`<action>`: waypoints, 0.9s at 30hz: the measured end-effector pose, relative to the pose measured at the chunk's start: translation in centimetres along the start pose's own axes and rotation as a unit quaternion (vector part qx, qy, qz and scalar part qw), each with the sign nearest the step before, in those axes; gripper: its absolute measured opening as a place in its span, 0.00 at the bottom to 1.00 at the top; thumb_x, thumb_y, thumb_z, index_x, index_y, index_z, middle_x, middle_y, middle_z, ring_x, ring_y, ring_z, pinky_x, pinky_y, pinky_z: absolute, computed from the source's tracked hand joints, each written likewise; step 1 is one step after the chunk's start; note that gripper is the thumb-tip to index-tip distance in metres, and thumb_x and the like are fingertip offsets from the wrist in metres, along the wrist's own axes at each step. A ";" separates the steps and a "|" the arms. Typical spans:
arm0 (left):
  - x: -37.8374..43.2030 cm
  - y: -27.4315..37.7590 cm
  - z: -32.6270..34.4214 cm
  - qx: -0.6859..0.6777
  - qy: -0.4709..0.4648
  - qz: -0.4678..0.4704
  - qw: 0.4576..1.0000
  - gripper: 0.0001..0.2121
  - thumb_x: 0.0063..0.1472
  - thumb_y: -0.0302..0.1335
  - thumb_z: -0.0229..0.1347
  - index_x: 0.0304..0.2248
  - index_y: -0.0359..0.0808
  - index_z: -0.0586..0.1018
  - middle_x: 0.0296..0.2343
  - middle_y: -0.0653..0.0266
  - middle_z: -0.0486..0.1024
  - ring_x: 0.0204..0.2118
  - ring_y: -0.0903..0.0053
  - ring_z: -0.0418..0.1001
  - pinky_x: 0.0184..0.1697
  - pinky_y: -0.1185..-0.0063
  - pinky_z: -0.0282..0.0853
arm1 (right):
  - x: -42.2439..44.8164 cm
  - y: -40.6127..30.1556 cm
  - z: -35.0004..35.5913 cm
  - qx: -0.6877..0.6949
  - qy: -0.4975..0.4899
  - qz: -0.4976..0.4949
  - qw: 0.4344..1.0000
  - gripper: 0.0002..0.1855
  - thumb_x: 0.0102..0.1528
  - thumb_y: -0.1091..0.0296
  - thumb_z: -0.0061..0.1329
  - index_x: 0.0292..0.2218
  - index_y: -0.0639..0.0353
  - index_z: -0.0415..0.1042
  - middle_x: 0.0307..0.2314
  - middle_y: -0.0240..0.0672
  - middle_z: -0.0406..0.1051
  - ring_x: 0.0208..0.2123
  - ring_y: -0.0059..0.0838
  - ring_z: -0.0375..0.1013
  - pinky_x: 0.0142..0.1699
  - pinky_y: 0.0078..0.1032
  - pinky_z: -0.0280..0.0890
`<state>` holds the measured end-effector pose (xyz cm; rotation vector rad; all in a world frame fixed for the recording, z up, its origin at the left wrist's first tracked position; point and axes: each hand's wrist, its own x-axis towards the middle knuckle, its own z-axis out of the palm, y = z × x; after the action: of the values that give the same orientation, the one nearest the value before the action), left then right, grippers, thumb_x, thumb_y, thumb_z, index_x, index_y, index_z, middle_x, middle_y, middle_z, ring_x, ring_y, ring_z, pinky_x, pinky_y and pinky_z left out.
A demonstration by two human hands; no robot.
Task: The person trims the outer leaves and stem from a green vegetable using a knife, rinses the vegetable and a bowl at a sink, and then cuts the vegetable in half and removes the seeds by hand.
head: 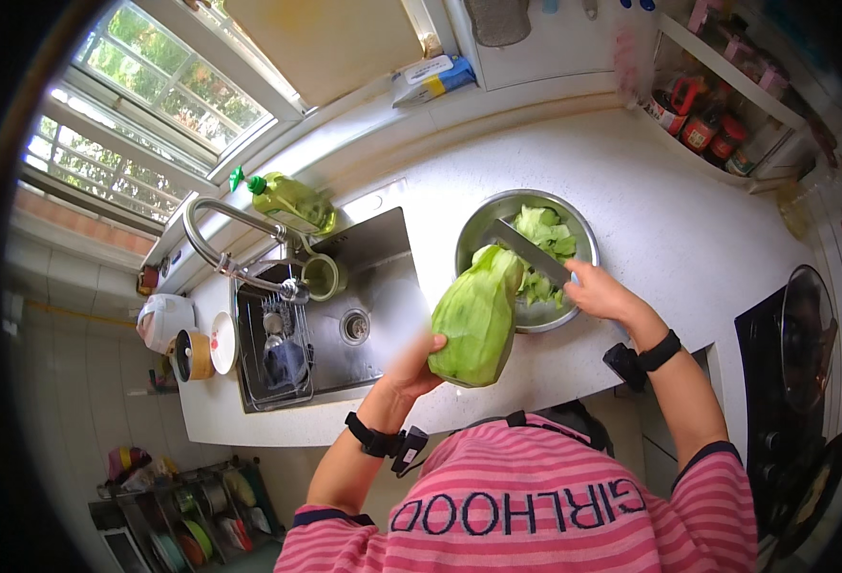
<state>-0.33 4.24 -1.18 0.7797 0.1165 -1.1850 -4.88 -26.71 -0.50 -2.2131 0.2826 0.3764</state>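
My left hand (412, 364) holds up a large pale green gourd-like vegetable (472, 326) by its lower left side. The vegetable's surface has long flat facets, and its narrower top end leans over the bowl's rim. In my right hand (598, 290) is a kitchen knife (535, 254), its broad metal blade pointing up and left across the top of the vegetable. Whether the blade touches it I cannot tell. Beneath the knife stands a round stainless steel bowl (588, 235) holding thin green slices (546, 233).
Left of the bowl is a stainless steel sink (385, 265) with a faucet (210, 233) and a wire rack (278, 358). A green dish soap bottle (296, 204) stands behind it. A dark cooktop (757, 358) with a glass lid (807, 336) lies to the right.
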 end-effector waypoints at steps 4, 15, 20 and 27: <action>-0.4 0.3 0.5 0.008 0.017 0.010 1.000 0.37 0.49 0.35 0.57 0.56 0.36 0.54 0.50 0.59 0.61 0.53 0.70 0.60 0.54 0.71 0.58 | -0.4 0.0 0.5 0.049 -0.018 0.007 0.999 0.13 0.49 0.71 0.38 0.36 0.71 0.63 0.27 0.57 0.68 0.31 0.52 0.70 0.38 0.38 0.64; 1.0 1.4 3.9 0.226 0.033 0.166 0.959 0.43 0.45 0.30 0.58 0.58 0.37 0.47 0.53 0.58 0.55 0.56 0.72 0.54 0.56 0.75 0.54 | -2.1 -4.9 5.1 0.477 0.032 0.051 0.877 0.31 0.44 0.45 0.58 0.38 0.62 0.64 0.24 0.29 0.69 0.20 0.12 0.60 0.24 0.13 0.57; 1.4 1.8 6.5 0.454 0.091 0.213 0.860 0.45 0.45 0.28 0.60 0.59 0.36 0.46 0.53 0.57 0.56 0.54 0.70 0.57 0.55 0.74 0.55 | -2.5 -5.2 5.3 0.541 0.032 -0.008 0.840 0.39 0.41 0.40 0.58 0.43 0.62 0.62 0.29 0.27 0.66 0.28 0.16 0.64 0.31 0.15 0.62; 1.7 2.9 5.6 0.214 0.183 0.158 0.947 0.37 0.56 0.45 0.52 0.58 0.36 0.50 0.53 0.56 0.57 0.52 0.67 0.61 0.52 0.72 0.59 | -0.9 -3.4 4.6 0.654 -0.102 -0.059 0.747 0.49 0.38 0.35 0.56 0.50 0.62 0.56 0.43 0.35 0.62 0.46 0.25 0.61 0.50 0.26 0.60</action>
<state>1.13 0.03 3.53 1.3461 0.0359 -0.7549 -5.38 -20.99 -0.46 -0.7691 0.1786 0.2135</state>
